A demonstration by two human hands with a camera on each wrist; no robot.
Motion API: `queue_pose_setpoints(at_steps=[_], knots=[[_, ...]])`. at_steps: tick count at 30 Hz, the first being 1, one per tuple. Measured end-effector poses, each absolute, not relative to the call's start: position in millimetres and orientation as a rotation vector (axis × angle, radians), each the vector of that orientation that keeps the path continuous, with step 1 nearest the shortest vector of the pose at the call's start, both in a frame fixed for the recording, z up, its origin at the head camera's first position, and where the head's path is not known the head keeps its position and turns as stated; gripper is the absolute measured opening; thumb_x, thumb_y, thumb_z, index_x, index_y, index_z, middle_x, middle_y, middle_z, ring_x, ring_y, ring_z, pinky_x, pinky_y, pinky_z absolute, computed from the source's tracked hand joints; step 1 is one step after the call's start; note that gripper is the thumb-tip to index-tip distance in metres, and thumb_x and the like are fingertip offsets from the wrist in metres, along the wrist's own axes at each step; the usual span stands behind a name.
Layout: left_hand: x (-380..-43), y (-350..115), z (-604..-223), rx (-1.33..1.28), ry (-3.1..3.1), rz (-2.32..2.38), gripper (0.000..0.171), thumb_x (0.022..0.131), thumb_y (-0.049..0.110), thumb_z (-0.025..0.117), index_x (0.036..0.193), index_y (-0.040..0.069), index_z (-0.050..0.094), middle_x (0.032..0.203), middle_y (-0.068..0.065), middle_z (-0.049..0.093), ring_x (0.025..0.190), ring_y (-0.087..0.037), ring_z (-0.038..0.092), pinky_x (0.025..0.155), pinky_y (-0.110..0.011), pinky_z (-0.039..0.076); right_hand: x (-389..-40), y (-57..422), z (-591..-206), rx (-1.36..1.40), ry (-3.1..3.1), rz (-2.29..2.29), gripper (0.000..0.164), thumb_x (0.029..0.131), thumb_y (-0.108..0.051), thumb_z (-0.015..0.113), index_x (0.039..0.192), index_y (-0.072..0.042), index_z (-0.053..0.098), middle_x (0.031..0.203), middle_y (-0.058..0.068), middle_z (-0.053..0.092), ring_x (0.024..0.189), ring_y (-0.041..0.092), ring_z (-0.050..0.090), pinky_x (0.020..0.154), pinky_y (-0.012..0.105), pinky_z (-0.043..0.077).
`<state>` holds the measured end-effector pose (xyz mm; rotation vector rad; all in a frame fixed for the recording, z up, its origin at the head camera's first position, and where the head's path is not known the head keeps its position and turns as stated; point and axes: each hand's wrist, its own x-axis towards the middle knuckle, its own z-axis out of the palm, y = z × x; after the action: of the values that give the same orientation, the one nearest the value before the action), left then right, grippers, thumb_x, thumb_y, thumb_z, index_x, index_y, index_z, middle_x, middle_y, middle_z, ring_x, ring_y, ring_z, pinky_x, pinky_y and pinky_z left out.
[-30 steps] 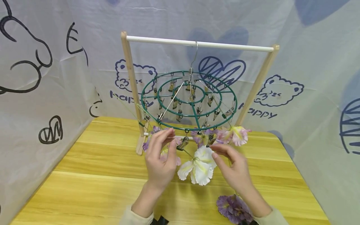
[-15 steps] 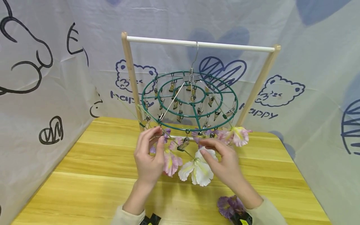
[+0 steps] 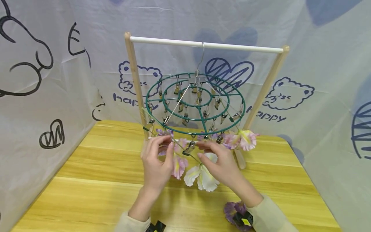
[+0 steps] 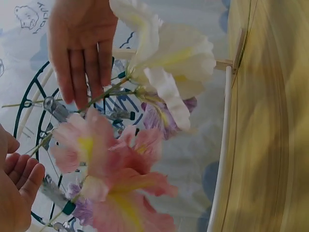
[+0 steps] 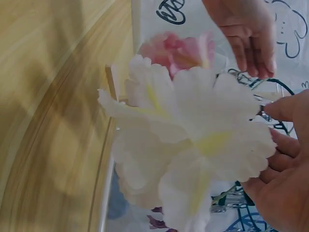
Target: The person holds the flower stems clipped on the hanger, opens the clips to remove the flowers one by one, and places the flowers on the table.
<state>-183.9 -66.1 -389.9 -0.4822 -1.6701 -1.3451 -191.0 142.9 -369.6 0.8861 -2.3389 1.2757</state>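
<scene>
As it hangs, white flower (image 3: 205,178), ruffled, yellow-streaked

A wood-grained table (image 3: 87,199) is filling the near side. On the far side, a pale cloth (image 3: 174,19) is hanging, a bear drawing (image 3: 288,93) showing at right.

On the pale cloth (image 3: 174,22), at between nine and ten o'clock from the middle of the head view, the blue word "happy" (image 3: 126,99) can be read below a bear drawing (image 3: 126,77). At three o'clock the second "happy" (image 3: 271,117) is written, partly covered by a wooden post (image 3: 268,85). At ten o'clock the cloth carries a black letter "E" (image 3: 72,40). Nothing else is readable with certainty.
</scene>
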Motion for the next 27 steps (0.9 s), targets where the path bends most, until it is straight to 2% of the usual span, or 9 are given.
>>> queue_pose_setpoints(at_steps=[6, 13, 19, 27], knots=[[-181, -61, -389, -0.550, -1.745, -1.262, 0.022, 0.092, -0.006, 0.071, 0.114, -0.010, 0.067, 0.107, -0.018, 0.068, 0.091, -0.027, 0.068, 0.081, -0.021, 0.060, -197, 142, -376, 0.892, -2.462, 1.113, 0.032, 0.095, -0.009, 0.074, 0.126, -0.005, 0.071, 0.119, 0.009, 0.075, 0.110, 0.027, 0.071, 0.095, 0.045, 0.060], [-180, -54, -384, -0.597, -1.770, -1.129, 0.026, 0.088, -0.007, 0.075, 0.114, -0.003, 0.071, 0.108, -0.014, 0.074, 0.091, -0.027, 0.069, 0.066, -0.034, 0.061, -199, 141, -381, 0.884, -2.536, 1.066, 0.028, 0.097, -0.012, 0.074, 0.124, -0.005, 0.073, 0.120, 0.007, 0.075, 0.116, 0.028, 0.070, 0.101, 0.049, 0.057], [-180, -45, -380, -0.631, -1.817, -1.083, 0.027, 0.090, 0.000, 0.078, 0.115, -0.006, 0.070, 0.109, -0.017, 0.072, 0.094, -0.031, 0.069, 0.077, -0.035, 0.063, -202, 140, -387, 0.922, -2.521, 1.050, 0.024, 0.097, -0.011, 0.074, 0.121, -0.006, 0.074, 0.119, 0.005, 0.076, 0.115, 0.026, 0.070, 0.100, 0.047, 0.057], [-179, -37, -378, -0.607, -1.886, -1.084, 0.030, 0.089, 0.001, 0.080, 0.117, -0.006, 0.070, 0.110, -0.017, 0.071, 0.099, -0.029, 0.069, 0.083, -0.035, 0.063, -203, 140, -395, 0.963, -2.483, 1.019, 0.023, 0.095, -0.007, 0.075, 0.118, -0.004, 0.074, 0.115, 0.006, 0.077, 0.110, 0.026, 0.072, 0.097, 0.044, 0.059]])
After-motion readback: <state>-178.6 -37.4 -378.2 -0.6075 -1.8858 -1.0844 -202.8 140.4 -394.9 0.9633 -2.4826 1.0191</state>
